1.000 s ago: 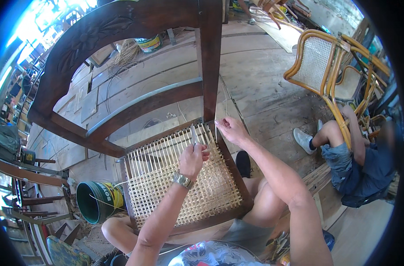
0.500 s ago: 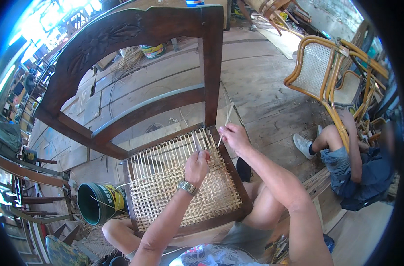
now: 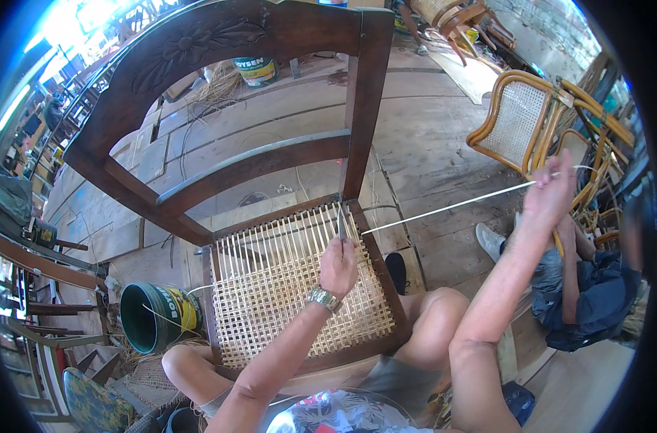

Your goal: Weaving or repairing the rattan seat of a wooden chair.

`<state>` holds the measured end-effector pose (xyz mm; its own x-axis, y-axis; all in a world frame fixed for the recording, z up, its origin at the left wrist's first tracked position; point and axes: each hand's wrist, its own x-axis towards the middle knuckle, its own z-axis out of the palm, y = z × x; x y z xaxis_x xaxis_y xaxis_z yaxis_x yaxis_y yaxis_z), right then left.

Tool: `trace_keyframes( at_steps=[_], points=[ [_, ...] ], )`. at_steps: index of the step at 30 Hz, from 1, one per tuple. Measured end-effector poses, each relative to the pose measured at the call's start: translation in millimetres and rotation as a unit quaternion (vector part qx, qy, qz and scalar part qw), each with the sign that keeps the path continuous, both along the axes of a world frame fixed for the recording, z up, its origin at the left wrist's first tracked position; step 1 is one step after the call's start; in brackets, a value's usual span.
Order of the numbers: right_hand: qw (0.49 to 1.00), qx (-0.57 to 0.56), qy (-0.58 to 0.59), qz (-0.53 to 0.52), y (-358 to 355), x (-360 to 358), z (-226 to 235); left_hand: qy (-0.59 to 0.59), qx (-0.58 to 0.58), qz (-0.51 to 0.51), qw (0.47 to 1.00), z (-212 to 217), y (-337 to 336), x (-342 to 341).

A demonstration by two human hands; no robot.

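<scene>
A dark wooden chair [image 3: 359,115] with a carved back stands in front of me. Its cane seat [image 3: 289,310] has a tight weave at the near part, while mostly parallel strands span the far part. My left hand [image 3: 337,268] rests over the seat's right half, closed on a thin pointed metal tool [image 3: 341,222] that points toward the far rail. Out to the right, my right hand [image 3: 550,196] is raised and closed on a pale cane strand [image 3: 455,207]. That strand runs taut from the seat's right edge, and its loose end sticks out past my fingers.
A green bucket [image 3: 142,317] stands left of the seat, another bucket [image 3: 256,71] farther back. At right are a rattan chair [image 3: 512,123] and a seated person [image 3: 581,289]. My knees [image 3: 433,325] flank the chair. Wooden boards [image 3: 429,137] cover the floor.
My right hand has swung far out to the right, drawing the cane strand into a long straight line. My left hand stays over the seat with the pointed tool; the view has shifted slightly.
</scene>
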<state>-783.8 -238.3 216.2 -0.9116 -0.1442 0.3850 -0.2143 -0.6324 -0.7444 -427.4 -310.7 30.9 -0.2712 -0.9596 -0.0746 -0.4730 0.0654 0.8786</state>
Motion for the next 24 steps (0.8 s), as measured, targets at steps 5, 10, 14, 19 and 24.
trace_keyframes(
  at_steps=[5,10,14,19,24],
  points=[
    [0.993,-0.03,0.008,-0.116,55,-8,55,0.2,0.22,0.043,0.954,0,-20,7],
    [0.987,-0.019,0.084,-0.133,54,24,66,0.371,0.369,0.056,0.851,2,-25,10],
    [0.955,0.12,0.214,-0.164,22,70,62,0.354,0.378,0.024,0.855,2,-30,9],
    [0.827,0.364,0.413,0.116,-1,115,44,0.352,0.424,0.01,0.835,-5,-40,19],
    [0.728,0.495,0.383,0.28,-42,168,-20,0.386,0.373,0.009,0.843,12,-22,38]
  ],
)
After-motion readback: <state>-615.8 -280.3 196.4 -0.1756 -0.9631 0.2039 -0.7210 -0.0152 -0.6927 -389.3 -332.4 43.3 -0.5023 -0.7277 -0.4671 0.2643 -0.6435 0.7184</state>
